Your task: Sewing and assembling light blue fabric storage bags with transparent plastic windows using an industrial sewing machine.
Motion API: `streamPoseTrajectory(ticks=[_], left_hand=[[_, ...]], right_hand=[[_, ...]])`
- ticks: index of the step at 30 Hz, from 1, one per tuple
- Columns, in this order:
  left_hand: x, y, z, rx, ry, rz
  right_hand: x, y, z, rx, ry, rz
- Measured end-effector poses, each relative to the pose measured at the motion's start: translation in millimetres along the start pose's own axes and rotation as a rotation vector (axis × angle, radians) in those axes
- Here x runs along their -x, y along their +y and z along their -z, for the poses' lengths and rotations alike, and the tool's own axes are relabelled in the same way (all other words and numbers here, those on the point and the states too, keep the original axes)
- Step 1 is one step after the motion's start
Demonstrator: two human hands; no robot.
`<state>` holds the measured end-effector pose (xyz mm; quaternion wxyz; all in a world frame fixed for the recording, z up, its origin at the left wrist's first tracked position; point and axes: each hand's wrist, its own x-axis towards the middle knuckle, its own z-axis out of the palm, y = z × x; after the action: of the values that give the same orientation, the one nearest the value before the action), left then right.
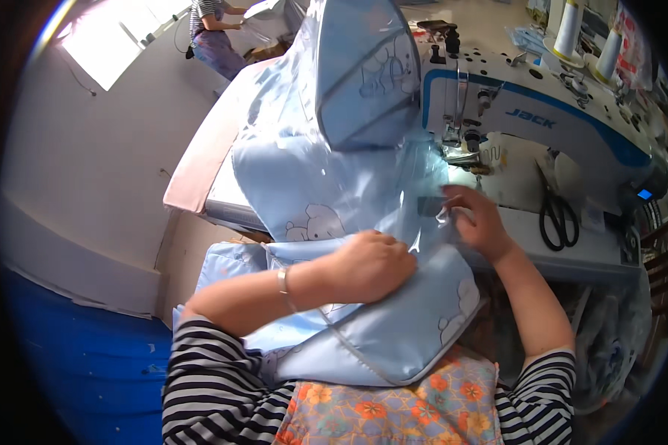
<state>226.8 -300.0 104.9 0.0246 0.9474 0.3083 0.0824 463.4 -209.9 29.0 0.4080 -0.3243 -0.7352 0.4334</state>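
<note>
A light blue printed fabric piece (315, 200) with a clear plastic sheet over it lies across the sewing table, beside the needle area of a white and blue sewing machine (549, 119). Closed in a fist, my left hand (375, 265) grips the light blue fabric near the table's front edge. My right hand (481, 222) is by the machine's presser foot (464, 157), fingers curled and thumb bent in. A small shiny whitish bit shows at its fingertips, too blurred to name. More blue fabric with grey piping (393, 334) drapes over my lap.
Black scissors (557, 211) lie on the machine bed right of my right hand. A stiff blue panel with piping (367, 74) stands behind the fabric. Thread cones (568, 33) rise at the back right. Another person (219, 33) stands at the far left, handling plastic.
</note>
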Motion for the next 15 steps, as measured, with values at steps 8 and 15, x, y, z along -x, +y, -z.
streamPoseTrajectory(ticks=[8, 15], left_hand=[[-19.7, 12.0, -21.7, 0.177, 0.163, 0.146], [60.3, -133.8, 21.9, 0.407, 1.148, 0.865]], right_hand=[[5.1, -9.9, -9.0, 0.4, 0.012, 0.356], [21.0, -2.9, -11.3, 0.382, 0.05, 0.396]])
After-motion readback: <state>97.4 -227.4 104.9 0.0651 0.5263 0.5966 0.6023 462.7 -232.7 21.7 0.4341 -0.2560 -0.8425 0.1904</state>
